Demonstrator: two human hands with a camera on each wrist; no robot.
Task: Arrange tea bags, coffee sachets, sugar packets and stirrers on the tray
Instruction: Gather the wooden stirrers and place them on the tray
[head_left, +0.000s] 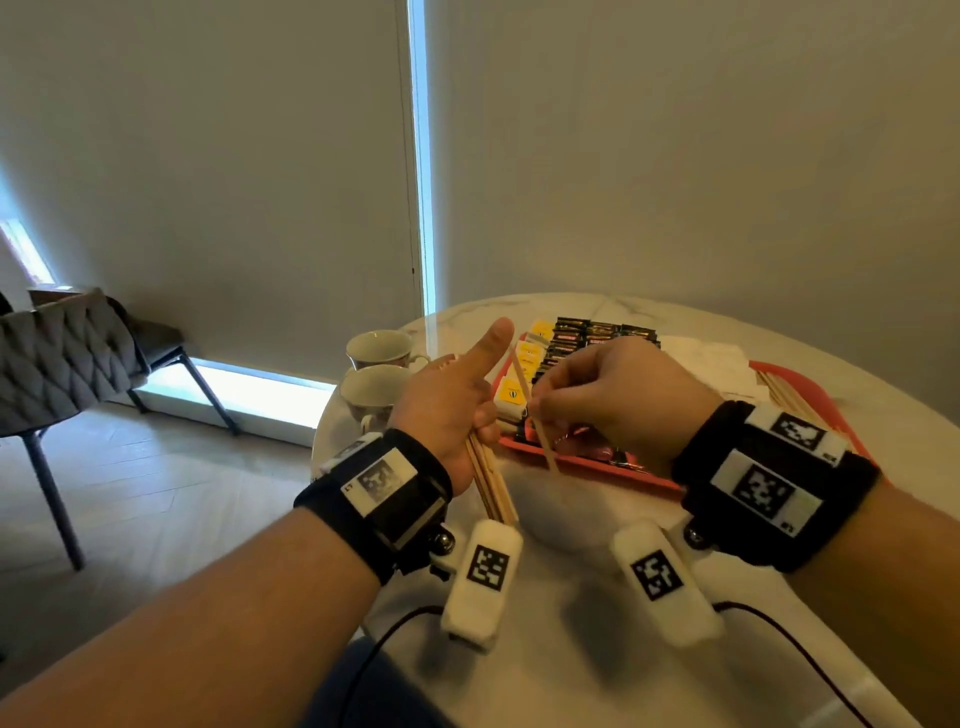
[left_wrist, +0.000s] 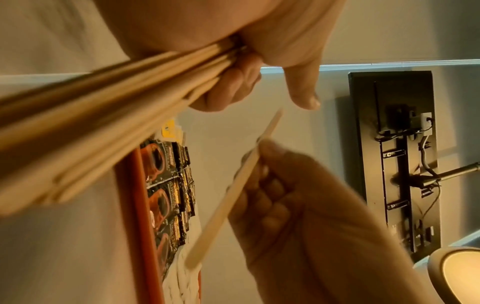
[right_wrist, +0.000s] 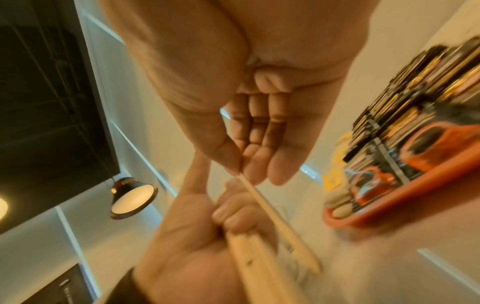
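Observation:
My left hand grips a bundle of wooden stirrers upright over the table's near edge, thumb pointing up. Just to its right, my right hand pinches a single stirrer between thumb and fingers, close beside the bundle. Behind both hands lies the orange tray. It holds yellow tea bags at its left, black coffee sachets at the back, white sugar packets and several stirrers at its right. In the left wrist view the single stirrer slants across the sachets.
Two white cups stand left of the tray near the round marble table's left edge. A grey padded chair is on the floor at the far left. Cables from the wrist cameras trail over the table's near part.

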